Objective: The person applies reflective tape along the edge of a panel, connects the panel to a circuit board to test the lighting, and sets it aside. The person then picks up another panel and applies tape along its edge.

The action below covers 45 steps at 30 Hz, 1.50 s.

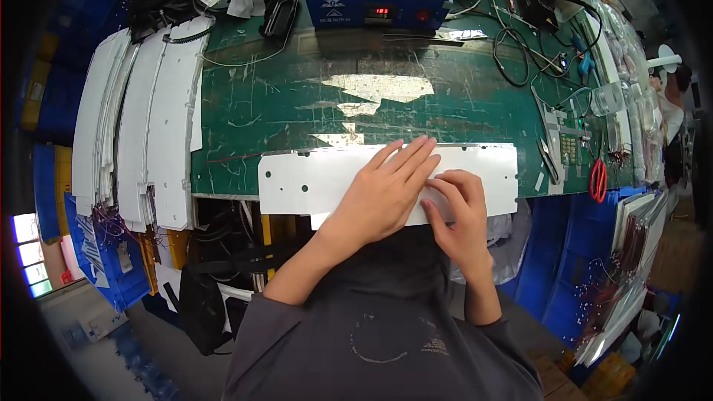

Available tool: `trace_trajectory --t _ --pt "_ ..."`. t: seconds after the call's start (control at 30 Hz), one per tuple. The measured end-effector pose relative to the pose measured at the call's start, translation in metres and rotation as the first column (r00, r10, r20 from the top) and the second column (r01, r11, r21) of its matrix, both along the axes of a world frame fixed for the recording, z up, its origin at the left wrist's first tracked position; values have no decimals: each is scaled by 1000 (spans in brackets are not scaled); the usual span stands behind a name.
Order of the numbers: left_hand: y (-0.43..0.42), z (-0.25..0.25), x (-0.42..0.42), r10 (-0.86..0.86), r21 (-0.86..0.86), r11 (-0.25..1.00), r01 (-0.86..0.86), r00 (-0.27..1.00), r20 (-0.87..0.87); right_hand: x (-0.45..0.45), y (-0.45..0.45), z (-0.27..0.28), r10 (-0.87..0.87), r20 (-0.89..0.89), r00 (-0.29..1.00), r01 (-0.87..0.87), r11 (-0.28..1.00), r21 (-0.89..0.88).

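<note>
A long white sheet or panel (312, 171) with small holes and notches lies along the front edge of the green table, overhanging it toward me. My left hand (390, 189) lies flat across its middle, fingers stretched out and pointing away from me. Close beside it, my right hand (460, 215) touches the same panel with bent fingers, the thumb and index tips apart and no object visible between them. Part of another white edge (319, 220) shows below the panel, under my left wrist.
Stacks of white panels (174, 119) stand at the left. A blue heating unit (364, 9) with a lit display sits at the back. Tweezers (548, 160), red-handled scissors (598, 180) and cables (512, 59) lie at the right. Blue bins (572, 252) are below.
</note>
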State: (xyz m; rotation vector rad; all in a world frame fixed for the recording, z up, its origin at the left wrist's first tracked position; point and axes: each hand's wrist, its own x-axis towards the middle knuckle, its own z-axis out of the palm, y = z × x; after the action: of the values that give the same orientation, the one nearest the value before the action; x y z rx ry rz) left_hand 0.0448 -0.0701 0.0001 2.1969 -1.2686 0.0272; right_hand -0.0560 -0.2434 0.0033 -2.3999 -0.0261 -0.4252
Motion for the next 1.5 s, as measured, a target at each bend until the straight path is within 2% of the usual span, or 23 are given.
trace_trajectory --t 0.1,0.2,0.33,0.5,0.67,0.8,1.1,1.2,1.3,1.4,1.5 --pt "12 4 -1 10 50 999 -10 1000 -6 1 1 2 -4 -8 1000 4 1000 -11" --pt "39 19 1 131 72 990 -124 985 -116 1 2 0 -22 -19 1000 22 1000 -4" --pt "88 27 1 299 123 949 -289 951 -72 4 3 3 -38 -28 999 38 999 -25" --pt "154 29 0 479 197 852 -485 874 84 7 3 1 -48 -33 998 47 998 -49" --pt "174 23 -7 565 208 781 -589 808 166 17 13 4 -61 -67 996 43 970 -239" --pt "175 22 -6 519 295 762 -576 817 253 18 13 3 -103 -77 992 71 937 -343" --pt "172 32 -4 485 328 762 -558 828 281 2 -65 4 -441 9 897 400 805 -437" --pt "164 38 -1 511 294 758 -582 810 286 -1 -84 -8 -516 68 854 496 766 -409" --pt "131 39 10 581 158 768 -621 778 239 -3 -88 -30 -563 131 816 564 724 -398" --pt "93 38 16 440 35 894 -447 890 117 -2 -89 -33 -568 168 806 588 731 -348" --pt "74 41 18 288 114 952 -283 957 -31 -6 -90 -30 -571 141 808 588 773 -239"
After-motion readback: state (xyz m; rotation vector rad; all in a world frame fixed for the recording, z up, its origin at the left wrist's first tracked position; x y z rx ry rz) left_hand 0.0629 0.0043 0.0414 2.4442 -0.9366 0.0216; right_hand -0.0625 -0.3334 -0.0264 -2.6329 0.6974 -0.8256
